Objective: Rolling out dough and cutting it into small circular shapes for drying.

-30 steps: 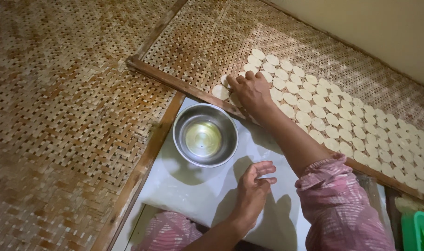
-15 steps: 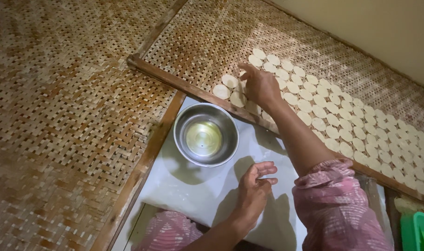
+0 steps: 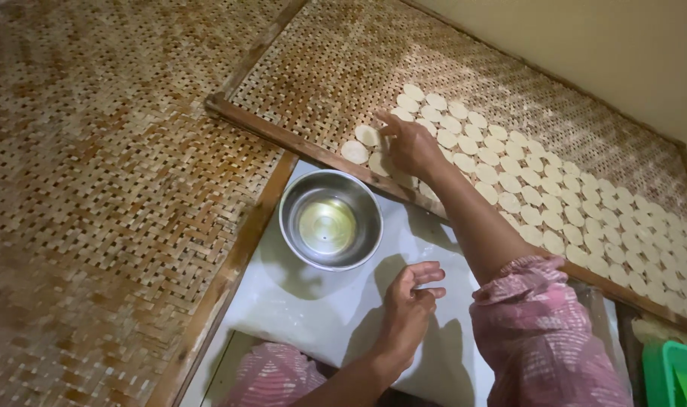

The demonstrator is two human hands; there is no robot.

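On the woven tray (image 3: 509, 60), the right hand (image 3: 411, 145) presses flat fingers on a white disc (image 3: 379, 162) at the row's end. Discs look thin, soft and easy to tear; lift them by the edge. Left hand (image 3: 407, 305) rests half curled, holding nothing, beside the bowl (image 3: 330, 218).
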